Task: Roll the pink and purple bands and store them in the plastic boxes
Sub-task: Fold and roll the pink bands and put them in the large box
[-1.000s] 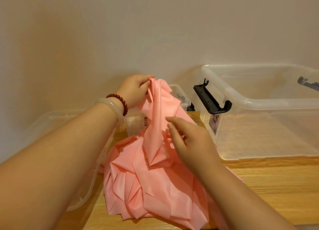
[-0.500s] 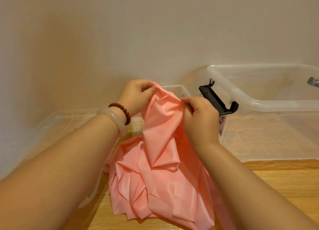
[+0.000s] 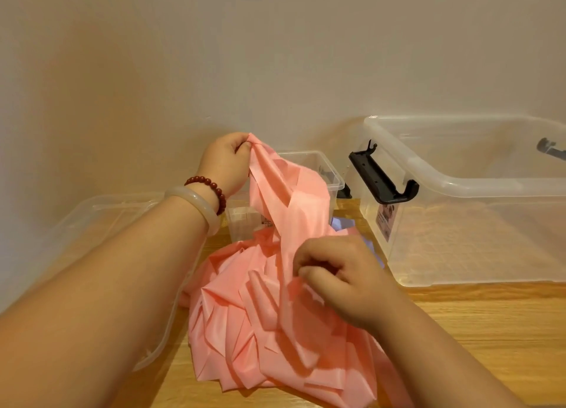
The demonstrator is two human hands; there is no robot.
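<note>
A long pink band lies in a crumpled heap on the wooden table. My left hand pinches one end of it and holds that end up above the heap. My right hand pinches the same strip lower down, close to the pile. A small clear plastic box stands behind the band. A large clear plastic box with a black latch stands at the right. A sliver of purple band shows behind the pink heap.
A clear plastic lid lies on the table at the left, partly under my left forearm. A plain wall rises directly behind the boxes. Bare wood shows at the front right.
My right hand has slid down the pink strip from near the left hand to just above the heap. The left hand still holds the end up.
</note>
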